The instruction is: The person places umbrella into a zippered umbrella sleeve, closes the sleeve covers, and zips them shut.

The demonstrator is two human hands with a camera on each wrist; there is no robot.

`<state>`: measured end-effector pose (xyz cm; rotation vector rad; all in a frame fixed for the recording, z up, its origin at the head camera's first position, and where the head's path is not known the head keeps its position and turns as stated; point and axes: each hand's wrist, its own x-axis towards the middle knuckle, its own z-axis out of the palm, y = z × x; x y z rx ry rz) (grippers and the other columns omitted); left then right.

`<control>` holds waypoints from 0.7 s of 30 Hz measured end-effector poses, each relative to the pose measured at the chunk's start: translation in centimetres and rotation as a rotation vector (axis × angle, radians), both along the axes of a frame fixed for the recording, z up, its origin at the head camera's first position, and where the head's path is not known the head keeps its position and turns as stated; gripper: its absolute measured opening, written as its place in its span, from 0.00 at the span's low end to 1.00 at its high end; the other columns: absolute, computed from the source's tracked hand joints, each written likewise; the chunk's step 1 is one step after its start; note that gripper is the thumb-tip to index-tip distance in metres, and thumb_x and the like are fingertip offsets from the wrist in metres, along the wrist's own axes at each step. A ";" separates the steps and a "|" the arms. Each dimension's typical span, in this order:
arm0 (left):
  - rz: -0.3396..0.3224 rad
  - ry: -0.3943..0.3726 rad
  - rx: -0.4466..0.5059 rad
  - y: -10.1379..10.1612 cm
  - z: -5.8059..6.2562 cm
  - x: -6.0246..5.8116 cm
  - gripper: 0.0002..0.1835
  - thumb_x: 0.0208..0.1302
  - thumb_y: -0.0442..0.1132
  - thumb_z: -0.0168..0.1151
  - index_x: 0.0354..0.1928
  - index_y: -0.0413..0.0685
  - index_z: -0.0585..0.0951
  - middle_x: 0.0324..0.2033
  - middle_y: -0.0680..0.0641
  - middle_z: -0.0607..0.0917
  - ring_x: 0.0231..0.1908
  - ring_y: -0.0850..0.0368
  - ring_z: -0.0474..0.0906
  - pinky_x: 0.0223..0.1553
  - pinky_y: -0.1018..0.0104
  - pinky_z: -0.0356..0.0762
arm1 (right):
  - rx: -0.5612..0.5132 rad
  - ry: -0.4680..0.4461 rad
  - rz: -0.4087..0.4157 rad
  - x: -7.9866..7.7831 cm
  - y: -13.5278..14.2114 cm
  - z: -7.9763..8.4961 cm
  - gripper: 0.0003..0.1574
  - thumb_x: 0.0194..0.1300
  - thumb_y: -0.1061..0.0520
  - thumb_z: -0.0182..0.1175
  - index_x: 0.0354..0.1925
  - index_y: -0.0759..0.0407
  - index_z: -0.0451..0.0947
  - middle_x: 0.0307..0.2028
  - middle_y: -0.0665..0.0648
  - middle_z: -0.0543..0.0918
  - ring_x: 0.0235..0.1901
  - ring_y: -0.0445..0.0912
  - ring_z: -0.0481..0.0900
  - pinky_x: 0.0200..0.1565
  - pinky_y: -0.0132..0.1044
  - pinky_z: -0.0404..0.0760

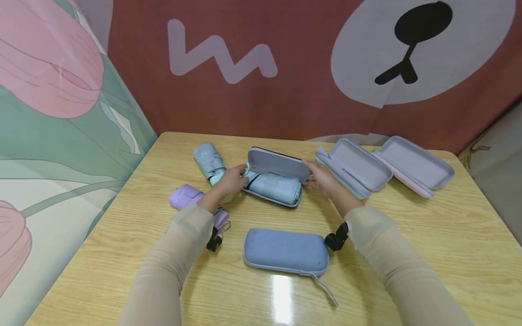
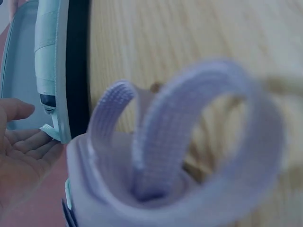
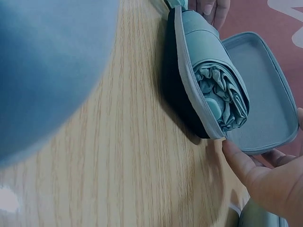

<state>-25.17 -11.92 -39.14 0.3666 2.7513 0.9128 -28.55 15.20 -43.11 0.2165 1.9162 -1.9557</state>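
Observation:
An umbrella case (image 1: 271, 199) with a dark shell and grey lining lies on the table, its lid (image 1: 279, 164) raised at the back. Inside it is a rolled light-blue folding umbrella (image 1: 275, 186), its gathered end showing in the right wrist view. My left hand (image 1: 234, 181) is at the case's left end; in the left wrist view its thumb stands apart from the fingers, and the umbrella's pale wrist strap (image 2: 51, 131) lies against the fingertips. With my right hand (image 1: 320, 177) I hold the right end, one finger at the base corner and others at the lid's edge.
A closed blue zip case (image 1: 285, 251) with a strap lies in front. Left are a purple folded umbrella (image 1: 185, 195) and another light-blue umbrella (image 1: 209, 158). Two open cases, one blue-green (image 1: 360, 165) and one pink (image 1: 416, 163), stand at the back right.

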 end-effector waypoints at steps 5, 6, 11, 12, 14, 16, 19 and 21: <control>-0.043 0.044 -0.023 0.4 -0.2 0.4 0.25 0.61 0.36 0.49 0.59 0.34 0.62 0.55 0.37 0.67 0.56 0.45 0.60 0.55 0.58 0.58 | 0.011 -0.011 -0.009 0.0 0.2 -0.3 0.44 0.62 0.42 0.46 0.66 0.59 0.39 0.61 0.67 0.52 0.54 0.58 0.63 0.44 0.39 0.72; -0.049 0.041 -0.025 0.4 -0.2 0.4 0.24 0.61 0.37 0.49 0.59 0.35 0.63 0.55 0.37 0.67 0.56 0.45 0.60 0.55 0.58 0.58 | 0.022 -0.012 0.000 0.1 0.1 -0.1 0.44 0.62 0.42 0.44 0.66 0.60 0.38 0.61 0.67 0.52 0.54 0.58 0.62 0.45 0.40 0.71; -0.071 0.011 -0.030 0.7 -0.3 0.6 0.24 0.61 0.39 0.48 0.59 0.38 0.64 0.57 0.39 0.65 0.58 0.46 0.57 0.56 0.58 0.56 | 0.037 -0.006 0.046 1.6 -0.3 1.8 0.44 0.63 0.43 0.43 0.65 0.62 0.37 0.62 0.68 0.47 0.58 0.58 0.56 0.51 0.42 0.65; -0.075 0.009 -0.030 0.7 -0.3 0.6 0.24 0.61 0.39 0.48 0.59 0.38 0.64 0.57 0.40 0.64 0.58 0.47 0.57 0.56 0.58 0.56 | 0.027 -0.002 0.058 1.9 -0.4 2.1 0.43 0.63 0.44 0.43 0.65 0.64 0.38 0.61 0.68 0.48 0.58 0.58 0.55 0.52 0.43 0.64; -0.081 0.011 -0.028 0.7 -0.4 0.7 0.24 0.61 0.39 0.49 0.59 0.38 0.64 0.57 0.39 0.64 0.58 0.47 0.57 0.56 0.58 0.55 | 0.004 0.005 0.077 2.4 -0.6 2.8 0.37 0.64 0.48 0.45 0.63 0.66 0.45 0.56 0.67 0.56 0.55 0.56 0.59 0.54 0.44 0.62; -0.084 0.015 -0.022 0.7 -0.4 0.7 0.24 0.61 0.38 0.49 0.59 0.37 0.63 0.57 0.39 0.64 0.58 0.46 0.57 0.56 0.58 0.55 | -0.025 0.008 0.088 2.7 -0.6 3.3 0.28 0.63 0.53 0.46 0.56 0.67 0.54 0.43 0.63 0.64 0.45 0.52 0.67 0.54 0.45 0.61; -0.074 0.010 0.005 0.6 -0.5 0.8 0.25 0.61 0.38 0.49 0.59 0.36 0.63 0.58 0.39 0.63 0.58 0.46 0.56 0.56 0.58 0.55 | -0.021 0.019 0.120 3.0 -0.5 3.6 0.22 0.62 0.56 0.49 0.50 0.68 0.57 0.33 0.54 0.61 0.28 0.43 0.64 0.52 0.46 0.62; -0.061 -0.002 0.028 0.5 -0.5 0.8 0.24 0.61 0.38 0.48 0.59 0.37 0.62 0.58 0.39 0.63 0.58 0.46 0.57 0.56 0.58 0.56 | 0.003 0.027 0.161 3.2 -0.5 3.8 0.26 0.61 0.57 0.50 0.53 0.69 0.56 0.36 0.56 0.63 0.25 0.42 0.61 0.51 0.47 0.62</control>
